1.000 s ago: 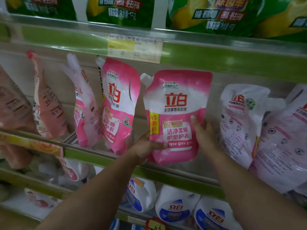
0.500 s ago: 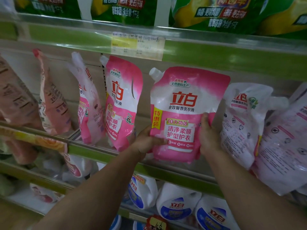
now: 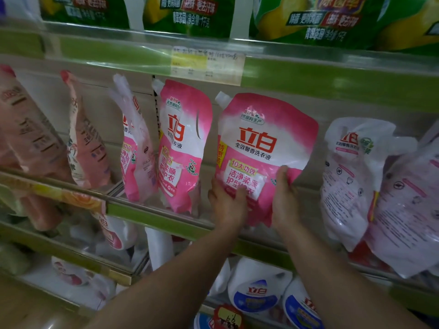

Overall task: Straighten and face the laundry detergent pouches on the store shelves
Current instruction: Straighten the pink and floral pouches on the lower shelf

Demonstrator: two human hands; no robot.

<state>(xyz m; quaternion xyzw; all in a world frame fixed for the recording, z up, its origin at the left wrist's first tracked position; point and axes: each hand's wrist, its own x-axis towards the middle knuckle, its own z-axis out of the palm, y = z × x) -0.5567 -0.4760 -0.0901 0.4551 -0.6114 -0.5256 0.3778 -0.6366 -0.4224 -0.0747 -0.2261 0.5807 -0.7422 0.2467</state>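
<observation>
A pink and white detergent pouch [image 3: 263,143] faces me on the middle shelf, its spout at the upper left. My left hand [image 3: 228,205] grips its lower left edge, thumb across the front. My right hand [image 3: 283,200] holds its lower right edge, fingers behind. To its left stands a second pink pouch [image 3: 184,148], front turned slightly left, then a pouch seen edge-on [image 3: 136,153]. On the right two pouches [image 3: 349,176] [image 3: 408,205] lean with their white backs showing.
The green shelf rail [image 3: 152,210] runs below the pouches. Peach-coloured pouches [image 3: 31,138] lean at the far left. Green pouches [image 3: 316,17] fill the shelf above, over a price label [image 3: 206,65]. White detergent bottles [image 3: 259,286] stand on the shelf below.
The held pouch has shifted right and tilted slightly clockwise. My left hand moved up onto its lower front. My right hand slid to the pouch's right edge.
</observation>
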